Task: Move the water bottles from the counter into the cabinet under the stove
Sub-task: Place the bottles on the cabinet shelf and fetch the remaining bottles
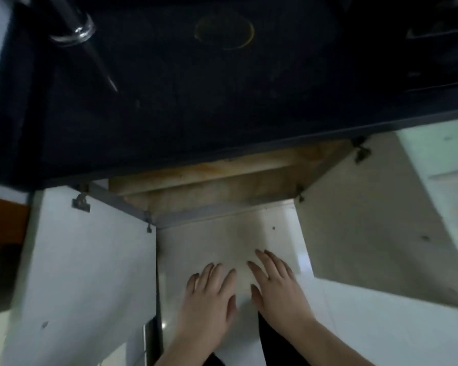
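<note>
I look straight down past the black counter at the cabinet below it, both doors swung open. My left hand and my right hand hover side by side over the pale floor in front of the opening, fingers spread, holding nothing. One clear water bottle stands on the counter at the far left, seen from above and blurred. The cabinet's inside is hidden under the counter edge; only its stained wooden top rail shows.
The left cabinet door and the right cabinet door stand open on either side of my hands. A stove burner ring shows faintly on the dark top. A dark handle sits at the far right.
</note>
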Demonstrator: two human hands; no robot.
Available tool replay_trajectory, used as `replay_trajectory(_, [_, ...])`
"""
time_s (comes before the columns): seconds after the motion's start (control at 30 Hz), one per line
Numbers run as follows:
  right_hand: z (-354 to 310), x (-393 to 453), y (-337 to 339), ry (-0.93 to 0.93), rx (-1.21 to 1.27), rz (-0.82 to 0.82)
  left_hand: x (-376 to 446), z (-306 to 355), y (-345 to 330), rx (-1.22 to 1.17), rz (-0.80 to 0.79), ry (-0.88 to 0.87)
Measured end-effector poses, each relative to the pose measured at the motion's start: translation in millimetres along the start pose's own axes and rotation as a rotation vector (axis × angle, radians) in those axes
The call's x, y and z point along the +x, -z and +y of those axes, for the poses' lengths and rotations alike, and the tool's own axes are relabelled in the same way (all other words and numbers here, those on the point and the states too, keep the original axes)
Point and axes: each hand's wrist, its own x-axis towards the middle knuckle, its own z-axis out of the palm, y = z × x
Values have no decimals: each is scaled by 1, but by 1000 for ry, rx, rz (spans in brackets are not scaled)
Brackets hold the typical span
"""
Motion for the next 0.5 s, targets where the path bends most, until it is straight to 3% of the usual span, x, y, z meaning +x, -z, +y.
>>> replay_trajectory(0.3, [-52,-171,64,-120,74,-72,-117,28,110,114,-32,-260])
replay_trajectory(0.5, [-30,-222,111,-221,63,122,-115,55,138,92,-3,-352])
